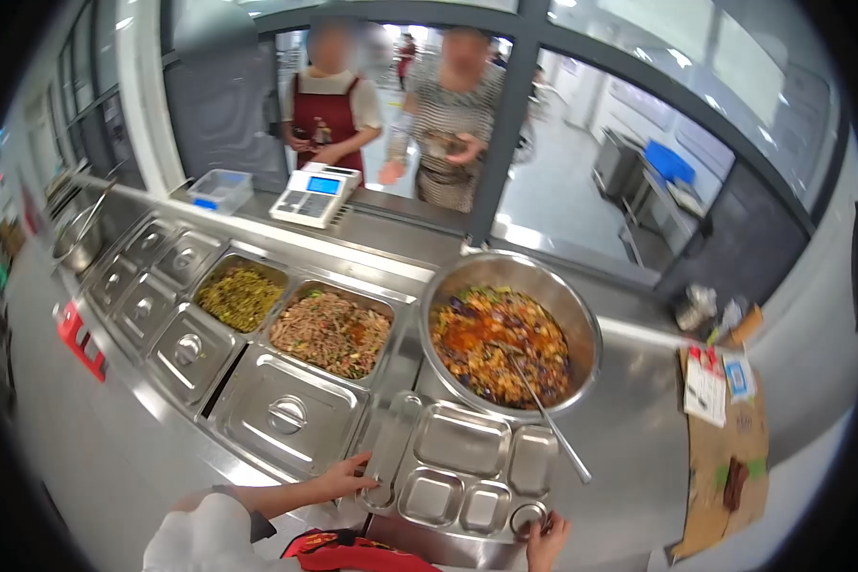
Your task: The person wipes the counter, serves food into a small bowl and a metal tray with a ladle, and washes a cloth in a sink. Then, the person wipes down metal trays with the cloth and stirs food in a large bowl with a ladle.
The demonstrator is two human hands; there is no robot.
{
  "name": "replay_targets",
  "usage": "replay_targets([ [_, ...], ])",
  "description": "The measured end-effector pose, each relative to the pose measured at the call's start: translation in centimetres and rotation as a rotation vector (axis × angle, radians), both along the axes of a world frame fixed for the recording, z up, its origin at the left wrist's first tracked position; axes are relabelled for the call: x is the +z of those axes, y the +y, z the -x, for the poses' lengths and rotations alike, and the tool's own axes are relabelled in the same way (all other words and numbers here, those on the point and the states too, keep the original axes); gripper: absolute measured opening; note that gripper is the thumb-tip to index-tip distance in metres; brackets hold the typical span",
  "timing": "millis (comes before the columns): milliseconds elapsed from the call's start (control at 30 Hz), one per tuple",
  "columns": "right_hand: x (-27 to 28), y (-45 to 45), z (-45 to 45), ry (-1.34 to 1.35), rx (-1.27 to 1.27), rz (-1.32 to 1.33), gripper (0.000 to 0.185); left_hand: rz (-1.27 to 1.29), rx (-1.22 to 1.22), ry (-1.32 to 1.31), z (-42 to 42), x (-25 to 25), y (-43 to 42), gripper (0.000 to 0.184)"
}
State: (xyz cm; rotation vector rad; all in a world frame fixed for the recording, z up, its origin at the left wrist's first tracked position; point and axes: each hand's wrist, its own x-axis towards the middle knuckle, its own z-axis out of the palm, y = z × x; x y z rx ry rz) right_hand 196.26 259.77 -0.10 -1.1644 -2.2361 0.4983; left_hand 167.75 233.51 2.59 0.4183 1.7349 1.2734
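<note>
A stainless steel compartment tray (462, 478) lies in front of me, its several wells all bare. It rests at the counter's near edge, just below a big steel bowl (591, 367) of saucy diced food. My left hand (345, 479) holds the tray's left edge, beside the long narrow well, fingers slightly apart. At the lower right corner, my right hand (547, 545) grips the rim by the small round well; part of its fingers is hidden. A ladle (546, 410) leans in the bowl, its handle slanting over the counter towards me.
Left of the bowl are pans of minced meat (329, 329) and chopped green vegetables (240, 297), plus several lidded pans (286, 414). A payment terminal (312, 195) and a clear plastic bin (221, 191) stand on the ledge. Two people (332, 114) stand beyond the window. Cardboard (729, 458) lies right.
</note>
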Motion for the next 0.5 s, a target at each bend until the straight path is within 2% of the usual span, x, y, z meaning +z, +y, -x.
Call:
replay_targets([
  [100, 0.5, 0.6, -0.9, -0.027, -0.015, 0.269, 0.029, -0.115, 0.084, -0.046, -0.2, -1.7, 0.1, 0.056],
  [200, -0.1, 1.5, -1.3, 0.007, 0.001, 0.396, 0.035, -0.063, 0.188, -0.164, -0.6, 1.0, 0.6, 0.053],
  [300, -0.7, 1.7, -2.1, 0.175, -0.027, 0.591, 0.039, -0.006, 0.302, -0.207, -0.6, -0.6, 0.4, 0.051],
  [400, 1.0, 1.8, -2.1, 0.137, -0.003, 0.615, 0.037, -0.040, 0.421, -0.371, -0.5, -0.9, 1.0, 0.055],
  [500, -1.0, 2.5, -3.1, 0.112, 0.026, 0.644, 0.035, 0.223, 0.390, -0.085, -0.5, -1.2, 1.8, 0.058],
])
